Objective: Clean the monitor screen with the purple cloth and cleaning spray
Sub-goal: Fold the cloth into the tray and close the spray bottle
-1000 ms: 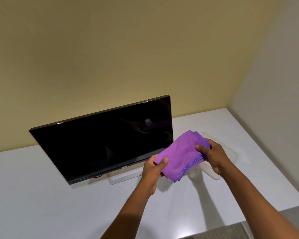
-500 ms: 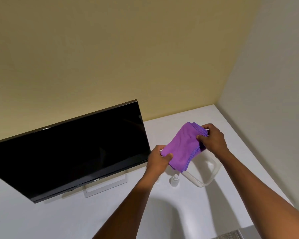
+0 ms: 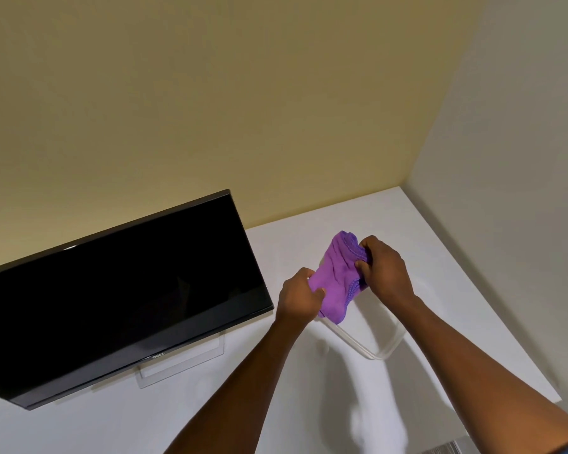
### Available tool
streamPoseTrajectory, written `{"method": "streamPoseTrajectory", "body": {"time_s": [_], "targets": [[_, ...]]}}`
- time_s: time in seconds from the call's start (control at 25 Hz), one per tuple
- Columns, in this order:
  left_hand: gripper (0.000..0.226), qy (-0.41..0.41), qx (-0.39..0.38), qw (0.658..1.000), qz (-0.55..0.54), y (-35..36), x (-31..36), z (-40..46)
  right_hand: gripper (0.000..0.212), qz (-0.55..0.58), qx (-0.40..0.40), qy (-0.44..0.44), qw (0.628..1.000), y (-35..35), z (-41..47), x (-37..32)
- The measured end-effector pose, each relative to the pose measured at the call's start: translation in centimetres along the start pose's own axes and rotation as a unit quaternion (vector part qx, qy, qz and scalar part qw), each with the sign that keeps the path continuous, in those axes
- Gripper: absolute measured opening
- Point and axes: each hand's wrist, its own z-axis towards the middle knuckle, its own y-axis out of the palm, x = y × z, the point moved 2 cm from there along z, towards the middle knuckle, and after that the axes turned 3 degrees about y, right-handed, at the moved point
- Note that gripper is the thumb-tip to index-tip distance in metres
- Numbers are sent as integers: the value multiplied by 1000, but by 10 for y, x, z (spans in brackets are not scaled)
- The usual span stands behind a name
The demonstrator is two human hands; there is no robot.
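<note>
While both the left hand (image 3: pixel 300 294) and right hand (image 3: pixel 382 268) grip the purple cloth (image 3: pixel 336 280) right of the monitor (image 3: pixel 118 290), wiping looks not yet begun, spray unseen.

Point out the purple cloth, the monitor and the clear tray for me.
purple cloth (image 3: pixel 336 276), head view, middle of the folded fabric between both hands.
monitor (image 3: pixel 118 290), head view, centre of the dark screen.
clear tray (image 3: pixel 379 354), head view, near corner of its rim.

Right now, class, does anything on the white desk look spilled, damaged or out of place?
Nothing stands out. The black flat monitor stands intact; both hands, left hand and right hand, hold the purple cloth above a clear plastic tray.
</note>
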Motion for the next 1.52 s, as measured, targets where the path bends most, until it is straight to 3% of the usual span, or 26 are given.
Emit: {"method": "streamPoseTrajectory", "body": {"time_s": [0.08, 0.16, 0.32, 0.4, 0.56, 0.68, 1.04, 1.16, 1.32, 1.4, 1.52], "targets": [[38, 23, -1, 997, 67, 2, -1, 5, 10, -37, -4, -9, 999, 6, -4, 4], [33, 64, 46, 984, 157, 3, -1, 7, 8, -111, 18, -21, 993, 11, -6, 8], [19, 189, 176, 911, 321, 5, -6, 5, 22, -237, 35, -95, 966, 18, -5, 12], [21, 187, 176, 894, 367, 9, -8, 9, 23, -261, 28, -114, 958, 21, -4, 18], [26, 139, 126, 898, 397, 10, -1, 12, 20, -298, 11, -128, 946, 29, 0, 23], [26, 106, 128, 906, 390, 9, 6, 15, 16, -333, -2, -135, 933, 32, 3, 23], [24, 30, 29, 946, 320, 27, -6, 47, 8, -392, -62, -89, 913, 33, 0, 32], [26, 55, 25, 953, 298, 26, -4, 54, 30, -357, -45, -64, 931, 30, 4, 35], [41, 127, 54, 937, 321, 22, 10, 58, 26, -288, 10, -151, 946, 25, -6, 30], [30, 205, 96, 923, 310, 19, 28, 50, 28, -253, -23, -187, 949, 25, -11, 29], [13, 284, 78, 923, 249, 32, 42, 35, 39, -231, -102, -141, 957, 29, -10, 30]]}}
